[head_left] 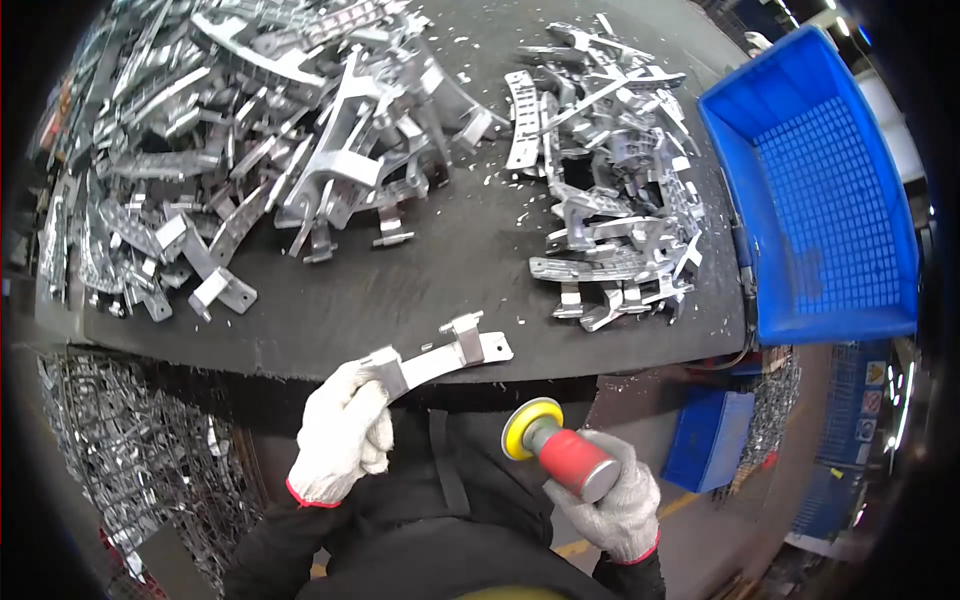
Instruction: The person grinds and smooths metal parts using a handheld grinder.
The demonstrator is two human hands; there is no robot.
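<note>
A curved silvery metal bracket (432,366) is gripped at one end by my left hand (343,432), which wears a white knitted glove with a red cuff edge. Its free end points right, over the front edge of the table, with an upright tab near the tip. Wrapped in my gloved right hand (612,498) is a small handheld sander (572,458) with a red body and a round yellow pad. The pad faces up and left, apart from the bracket. My right fingers are partly hidden behind the tool.
On the dark table (440,270) lies a large heap of metal brackets (270,130) at the left and a smaller pile (620,180) at the right. An open blue crate (815,190) stands tilted beside the right edge. Below are a wire cage (150,460) of parts and another blue bin (708,437).
</note>
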